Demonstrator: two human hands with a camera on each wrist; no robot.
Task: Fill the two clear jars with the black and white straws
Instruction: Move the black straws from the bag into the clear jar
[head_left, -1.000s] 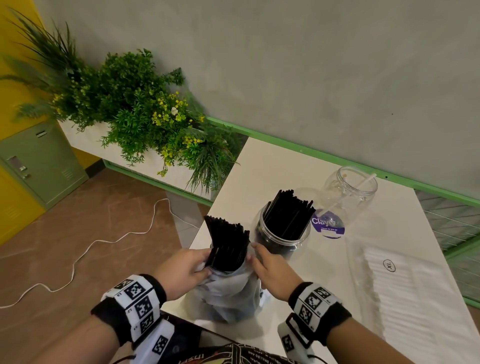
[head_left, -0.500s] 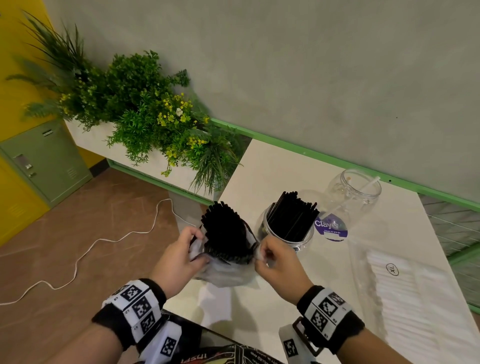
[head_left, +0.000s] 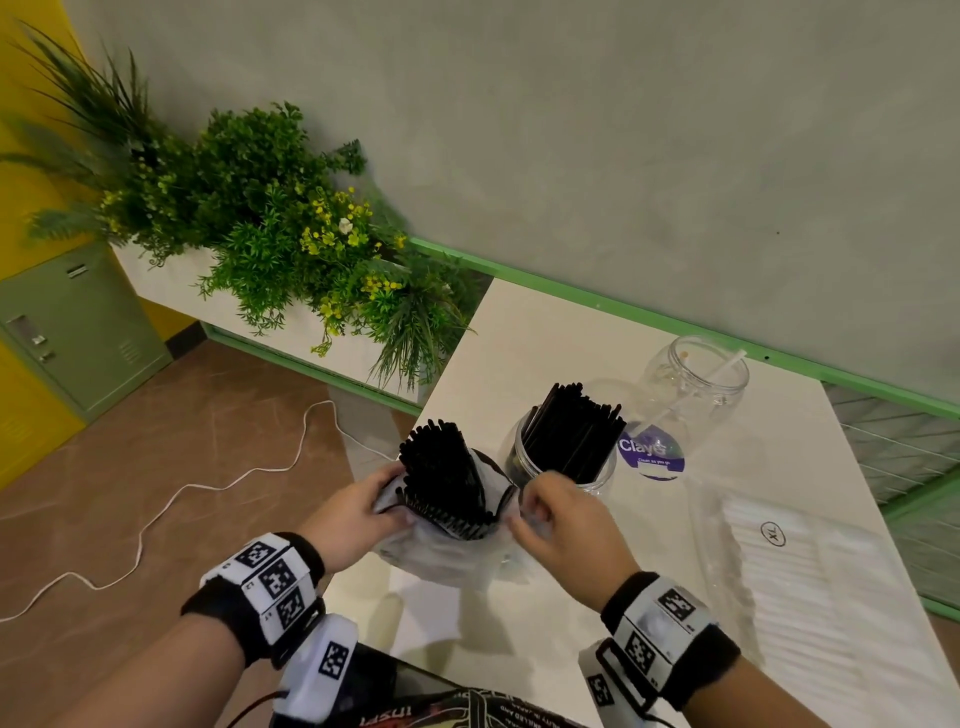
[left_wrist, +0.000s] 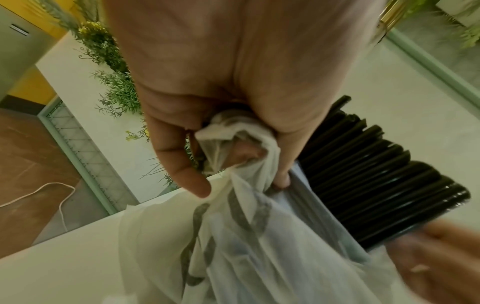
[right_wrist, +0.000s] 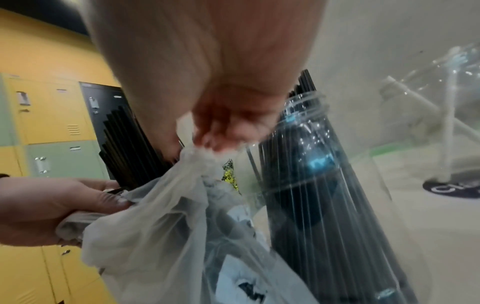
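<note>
We see the left hand (head_left: 353, 512) and right hand (head_left: 563, 519) each pinching the plastic bag (head_left: 441, 551) of black straws (head_left: 444, 475) between them; the black-filled jar (head_left: 563, 457) stands just behind on the bench (head_left: 545, 338)

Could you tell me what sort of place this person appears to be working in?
Probably a café or staff area: a counter holds jars of drinking straws, with metal lockers and a planter of greenery nearby.
</note>
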